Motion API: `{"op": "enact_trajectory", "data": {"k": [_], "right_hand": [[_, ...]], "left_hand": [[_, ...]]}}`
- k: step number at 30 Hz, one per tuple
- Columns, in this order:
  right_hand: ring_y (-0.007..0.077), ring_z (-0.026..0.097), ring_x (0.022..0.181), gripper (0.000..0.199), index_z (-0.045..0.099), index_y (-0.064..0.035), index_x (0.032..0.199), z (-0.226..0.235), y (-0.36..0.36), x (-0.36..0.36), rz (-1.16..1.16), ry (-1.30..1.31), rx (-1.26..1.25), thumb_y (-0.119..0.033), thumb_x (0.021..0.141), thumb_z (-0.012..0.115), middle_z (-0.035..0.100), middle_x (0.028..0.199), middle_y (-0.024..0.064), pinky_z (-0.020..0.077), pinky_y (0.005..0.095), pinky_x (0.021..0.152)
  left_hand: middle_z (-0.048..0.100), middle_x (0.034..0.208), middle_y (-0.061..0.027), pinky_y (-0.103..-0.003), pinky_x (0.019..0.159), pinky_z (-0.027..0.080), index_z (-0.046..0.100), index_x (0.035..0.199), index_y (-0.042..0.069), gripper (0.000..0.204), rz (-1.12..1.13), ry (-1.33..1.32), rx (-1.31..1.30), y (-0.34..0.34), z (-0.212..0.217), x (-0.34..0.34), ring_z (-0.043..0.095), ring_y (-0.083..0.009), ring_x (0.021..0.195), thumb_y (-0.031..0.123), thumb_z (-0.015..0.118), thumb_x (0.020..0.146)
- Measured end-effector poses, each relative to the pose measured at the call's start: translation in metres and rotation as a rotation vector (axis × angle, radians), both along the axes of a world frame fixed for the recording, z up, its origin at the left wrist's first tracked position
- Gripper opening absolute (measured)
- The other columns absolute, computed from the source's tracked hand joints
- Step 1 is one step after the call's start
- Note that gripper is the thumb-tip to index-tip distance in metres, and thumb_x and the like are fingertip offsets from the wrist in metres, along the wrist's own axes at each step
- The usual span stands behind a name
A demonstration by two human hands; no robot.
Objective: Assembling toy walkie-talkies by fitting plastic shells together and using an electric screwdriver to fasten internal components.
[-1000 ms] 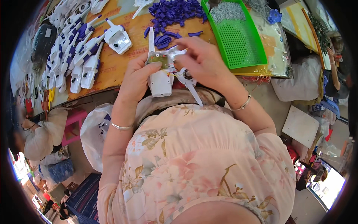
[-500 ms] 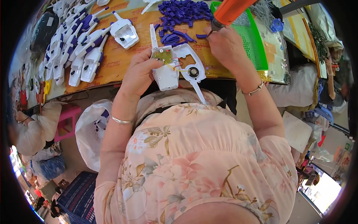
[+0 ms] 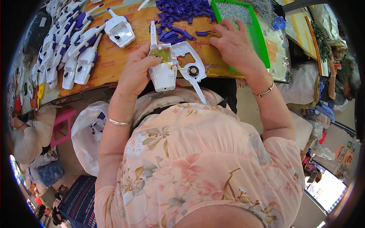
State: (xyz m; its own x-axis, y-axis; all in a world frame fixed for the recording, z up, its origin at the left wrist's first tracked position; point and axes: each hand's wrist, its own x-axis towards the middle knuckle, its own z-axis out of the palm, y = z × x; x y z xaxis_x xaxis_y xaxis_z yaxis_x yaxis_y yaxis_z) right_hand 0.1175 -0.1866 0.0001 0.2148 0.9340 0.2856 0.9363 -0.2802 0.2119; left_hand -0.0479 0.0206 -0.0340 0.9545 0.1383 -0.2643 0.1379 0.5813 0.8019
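Observation:
My left hand grips a white plastic housing half at the table's front edge, thumb on the green circuit board inside it. Thin red and yellow wires run from the board to a round speaker in the matching white housing half, which lies open alongside. My right hand holds nothing; its fingers are spread and bent over the near left part of a green tray. Small silvery pieces, probably screws, fill the tray's far end. Just left of those fingers lies a curved purple plastic strip.
A heap of purple plastic parts lies beyond the housing, with larger purple pieces nearer. Several white-and-purple housings are piled at the left. A white bag stands below the table edge. Other people are at both sides.
The orange power screwdriver over the table has gone out of view. My right hand has opened and spread over the green tray. My left hand still holds the housing half.

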Motion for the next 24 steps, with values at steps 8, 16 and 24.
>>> {"op": "enact_trajectory", "data": {"k": [8, 16, 24], "right_hand": [[0.0229, 0.053, 0.085, 0.003, 0.06, -0.0083, 0.073, -0.009, 0.005, -0.007, -0.063, 0.084, -0.088, -0.006, 0.071, 0.059, 0.057, 0.08, 0.0049, 0.0411, 0.0341, 0.075], [0.0035, 0.051, 0.069, 0.008, 0.058, -0.0001, 0.085, 0.016, 0.037, -0.032, 0.047, 1.59, 0.427, -0.007, 0.082, 0.061, 0.056, 0.076, -0.004, 0.0417, 0.0197, 0.058], [0.0053, 0.052, 0.066, 0.015, 0.06, 0.0, 0.099, 0.011, 0.05, -0.029, 0.147, 1.845, 0.467, -0.005, 0.085, 0.056, 0.059, 0.079, -0.0003, 0.0432, 0.0195, 0.062]], "left_hand": [[0.061, 0.104, -0.0097, -0.03, 0.079, 0.051, 0.051, 0.116, -0.004, 0.038, 0.038, -0.015, 0.027, -0.005, -0.002, -0.001, 0.062, -0.0164, 0.088, -0.005, 0.047, 0.078], [0.062, 0.1, -0.0086, -0.028, 0.077, 0.05, 0.054, 0.112, -0.003, 0.034, 0.04, -0.061, 0.085, -0.012, 0.008, -0.002, 0.06, -0.0132, 0.087, -0.003, 0.046, 0.078], [0.062, 0.101, -0.0104, -0.032, 0.081, 0.05, 0.054, 0.112, -0.003, 0.034, -0.017, -0.056, -0.052, -0.018, 0.014, -0.002, 0.061, -0.0176, 0.089, -0.001, 0.044, 0.08]]}}
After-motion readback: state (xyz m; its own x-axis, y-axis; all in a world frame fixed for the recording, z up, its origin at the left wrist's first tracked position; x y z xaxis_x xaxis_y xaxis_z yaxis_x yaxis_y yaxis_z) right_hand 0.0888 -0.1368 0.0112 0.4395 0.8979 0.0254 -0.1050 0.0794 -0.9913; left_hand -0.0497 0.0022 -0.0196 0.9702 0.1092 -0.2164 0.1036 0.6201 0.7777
